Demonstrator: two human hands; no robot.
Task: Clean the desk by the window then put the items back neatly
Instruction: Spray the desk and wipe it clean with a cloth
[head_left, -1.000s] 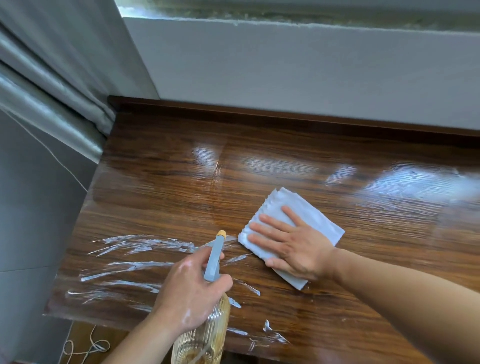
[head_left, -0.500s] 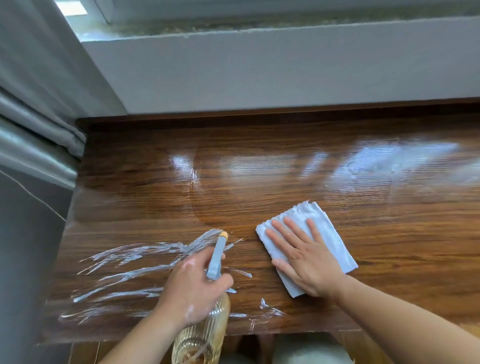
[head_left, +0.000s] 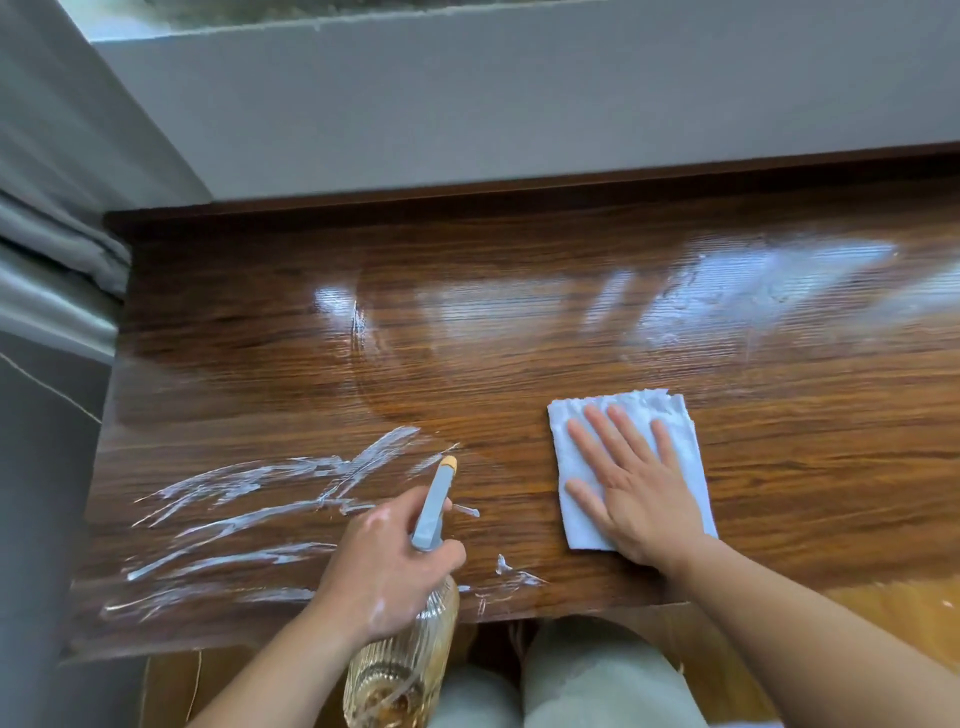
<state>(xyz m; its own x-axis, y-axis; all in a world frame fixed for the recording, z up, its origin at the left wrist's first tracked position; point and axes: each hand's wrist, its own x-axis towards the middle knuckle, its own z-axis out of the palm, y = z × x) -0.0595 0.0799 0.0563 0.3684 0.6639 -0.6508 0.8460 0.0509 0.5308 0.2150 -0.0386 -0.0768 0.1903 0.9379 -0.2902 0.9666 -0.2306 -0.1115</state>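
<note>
Pressing flat on the cloth (head_left: 675, 415), the right hand (head_left: 631, 499) has its fingers straight and slightly spread, its palm covering the cloth's near corner. The cloth lies on the desk (head_left: 519, 338), right of centre and near the front edge. The left hand (head_left: 384, 577) curls round the neck of the bottle (head_left: 400, 670), whose nozzle points away over white streaks (head_left: 249, 483). Its fingertips are hidden behind the spray head, and the bottle's base is cut off below. Both forearms reach in from the bottom.
</note>
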